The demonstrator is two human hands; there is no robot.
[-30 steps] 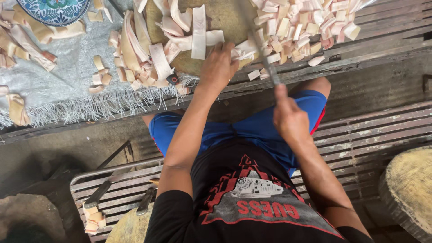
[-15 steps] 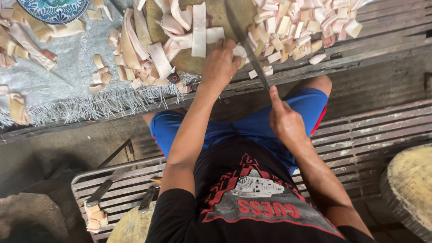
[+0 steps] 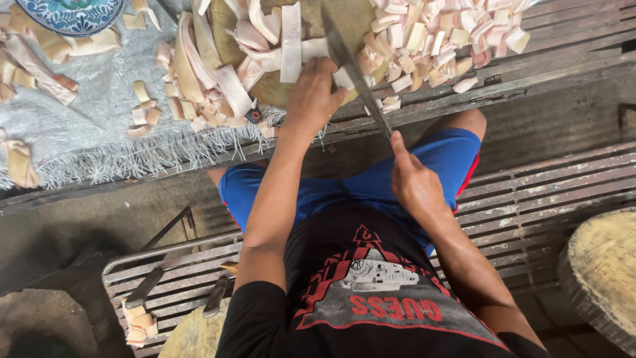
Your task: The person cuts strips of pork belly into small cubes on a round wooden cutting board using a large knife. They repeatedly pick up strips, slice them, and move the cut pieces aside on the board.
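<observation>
Slatted bench (image 3: pixel 543 179), one knife (image 3: pixel 354 73), two hands

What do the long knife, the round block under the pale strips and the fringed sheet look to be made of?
Knife: dull grey metal blade, likely steel; its handle is hidden in the right hand.
Round block: probably wood, going by its matte, worn yellow-brown face.
Fringed sheet: seemingly woven plastic sacking, grey-white with frayed threads at its edge.
The left hand presses a strip on the block.

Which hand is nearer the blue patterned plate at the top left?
Left. The left hand presses pale strips on the cutting board, still well right of the blue patterned plate. The right hand grips the knife lower and farther right.
</observation>
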